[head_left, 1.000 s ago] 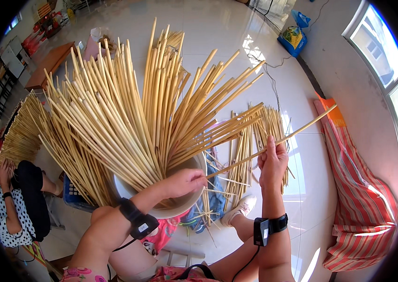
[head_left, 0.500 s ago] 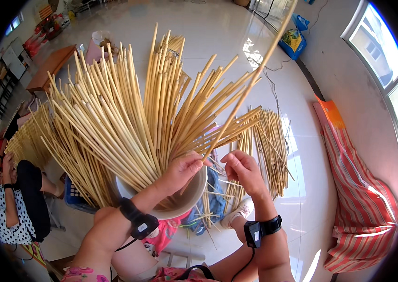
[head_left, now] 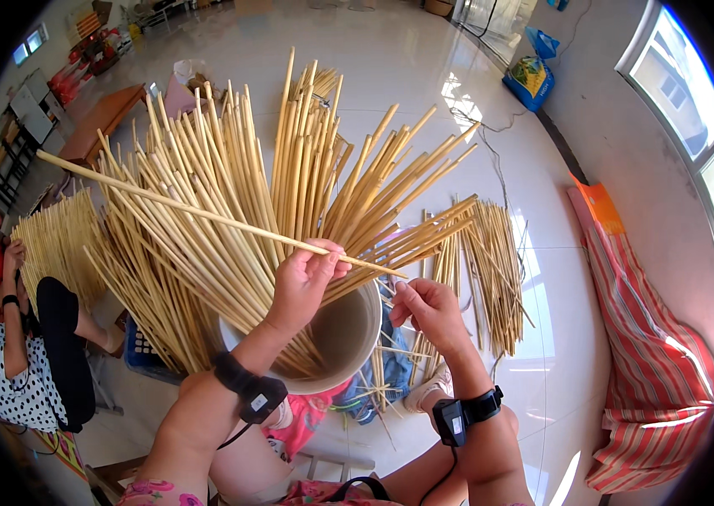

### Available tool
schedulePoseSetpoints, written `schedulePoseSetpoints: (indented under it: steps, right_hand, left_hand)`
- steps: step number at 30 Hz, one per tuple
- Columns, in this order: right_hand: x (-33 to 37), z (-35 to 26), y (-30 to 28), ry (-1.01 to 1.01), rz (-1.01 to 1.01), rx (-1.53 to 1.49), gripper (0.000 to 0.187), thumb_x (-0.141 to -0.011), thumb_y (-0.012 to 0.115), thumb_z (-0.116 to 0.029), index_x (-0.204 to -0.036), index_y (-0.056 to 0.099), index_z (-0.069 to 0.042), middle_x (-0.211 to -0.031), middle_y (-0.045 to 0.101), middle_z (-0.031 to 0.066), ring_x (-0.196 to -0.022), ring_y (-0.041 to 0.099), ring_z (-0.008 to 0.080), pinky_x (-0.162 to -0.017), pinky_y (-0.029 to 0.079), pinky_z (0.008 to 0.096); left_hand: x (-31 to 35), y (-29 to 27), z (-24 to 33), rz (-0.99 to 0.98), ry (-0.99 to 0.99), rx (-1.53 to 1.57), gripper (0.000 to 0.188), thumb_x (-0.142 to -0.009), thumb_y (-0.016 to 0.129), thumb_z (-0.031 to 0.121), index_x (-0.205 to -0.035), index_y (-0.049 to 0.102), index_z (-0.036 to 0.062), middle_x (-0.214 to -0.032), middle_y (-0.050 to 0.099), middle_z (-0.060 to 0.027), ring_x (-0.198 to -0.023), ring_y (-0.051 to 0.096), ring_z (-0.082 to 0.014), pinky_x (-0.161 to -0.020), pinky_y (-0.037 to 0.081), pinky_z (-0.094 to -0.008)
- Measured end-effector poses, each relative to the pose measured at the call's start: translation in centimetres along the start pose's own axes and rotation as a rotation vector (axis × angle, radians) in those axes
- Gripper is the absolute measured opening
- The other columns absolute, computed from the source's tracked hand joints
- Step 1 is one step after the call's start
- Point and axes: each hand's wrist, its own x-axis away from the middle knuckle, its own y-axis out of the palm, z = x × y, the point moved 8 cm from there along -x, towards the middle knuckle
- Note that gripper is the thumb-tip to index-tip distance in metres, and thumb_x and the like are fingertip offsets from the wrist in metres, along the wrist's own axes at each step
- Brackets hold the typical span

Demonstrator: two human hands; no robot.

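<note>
A long, thin, pale yellow stick (head_left: 205, 215) lay nearly level across the fanned bundle of sticks (head_left: 289, 202) that stood upright in the round bucket (head_left: 348, 337). Its near end sat above the bucket's rim, and its far end reached well left of the bucket.

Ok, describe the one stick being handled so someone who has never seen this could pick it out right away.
Start at the big round bucket crammed with pale sticks fanning upward. The single stick lies crosswise over that fan, running from the upper left down to the bucket's rim. Unlike its upright neighbours it lies nearly level, pinched by the left hand, its near end by the right hand.
</note>
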Motion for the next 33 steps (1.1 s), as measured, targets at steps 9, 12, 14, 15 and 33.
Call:
schedulePoseSetpoints:
  steps: [9,12,14,15,33]
  right_hand:
    - [0.5,5.3,5.4,0.23,0.091,-1.056,0.033,-0.099,0.042,-0.035,-0.097,0.057,-0.005,-0.07,0.058,0.0026,-0.061,0.054,0.0124,-0.055,0.042,0.0243]
    - [0.1,5.3,1.9,0.173,0.284,-1.09,0.03,-0.098,0.044,-0.032,-0.084,0.053,-0.008,-0.07,0.058,0.0031,-0.061,0.054,0.0128,-0.054,0.043,0.025]
    - [0.2,3.7,-2.6,0.026,0.425,-0.985,0.028,-0.098,0.045,-0.031,-0.082,0.052,-0.008,-0.068,0.056,0.0036,-0.056,0.052,0.0126,-0.049,0.042,0.0248]
    - [0.5,3.4,-5.2,-0.038,0.53,-0.931,0.027,-0.097,0.046,-0.028,-0.079,0.05,-0.008,-0.065,0.054,0.0037,-0.053,0.05,0.0121,-0.045,0.04,0.0245]
    - [4.1,1.0,-15.6,-0.27,0.893,-0.549,0.031,-0.1,0.04,-0.028,-0.075,0.042,-0.01,-0.054,0.033,-0.0027,-0.042,0.026,0.0065,-0.037,0.02,0.022]
  left_hand:
    - [1.4,4.0,-2.0,-0.243,0.114,-0.048,0.017,-0.092,0.055,0.008,-0.106,0.06,-0.0022,-0.097,0.059,-0.0062,-0.088,0.059,-0.0109,-0.077,0.049,-0.0228]
    - [1.7,4.8,-1.4,-0.279,0.006,0.035,0.033,-0.091,0.058,0.008,-0.121,0.048,0.0007,-0.103,0.051,-0.0057,-0.091,0.053,-0.009,-0.082,0.044,-0.0226]
    - [1.5,4.7,-1.1,-0.291,-0.023,0.157,0.056,-0.089,0.063,0.017,-0.135,0.033,0.0033,-0.097,0.049,-0.0044,-0.079,0.05,-0.0083,-0.073,0.044,-0.0218]
    - [1.4,4.2,-1.2,-0.269,-0.051,0.202,0.058,-0.089,0.063,0.019,-0.135,0.032,0.0041,-0.096,0.049,-0.0043,-0.076,0.05,-0.0081,-0.07,0.044,-0.0214]
    - [6.0,6.0,-10.4,-0.395,-0.635,0.136,0.018,-0.09,0.052,0.011,-0.107,0.055,0.0051,-0.094,0.059,-0.0064,-0.081,0.057,-0.0122,-0.07,0.046,-0.0258]
